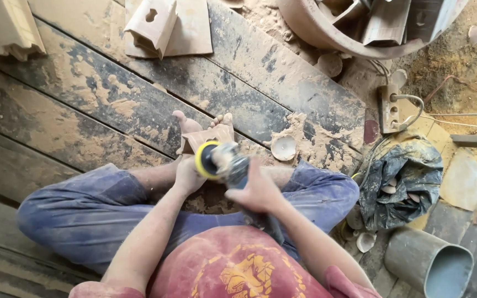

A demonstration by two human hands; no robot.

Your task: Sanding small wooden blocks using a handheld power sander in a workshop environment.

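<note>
Red shirt and bare forearms fill the near edge; person sits cross-legged in blue trousers on dusty dark floor planks.

Right hand: fingers wrapped around the body of a small angle grinder, its yellow-rimmed sanding disc facing left. Can't tell if the disc is spinning.

Left hand: fingers closed on the near edge of a small pale carved wood piece. Piece sits propped just past the hands, pinned between the toes of both feet. Disc is at or just off its near face; contact point hidden by the hand.

Step, as I read it: sanding the near face of the piece. Next move would call for light disc pressure, a steady foot clamp, and left fingers kept off the disc rim.

Around:
- Similar carved pieces lie further up the planks.
- Round tub holding more pieces, top right.
- Power strip with a cable plugged in, right.
- Crumpled dark plastic bag with pale round discs in it, beside the right knee.
- Grey pipe section bottom right.
- Sawdust heaped by the feet, one pale round disc lying in it.
</note>
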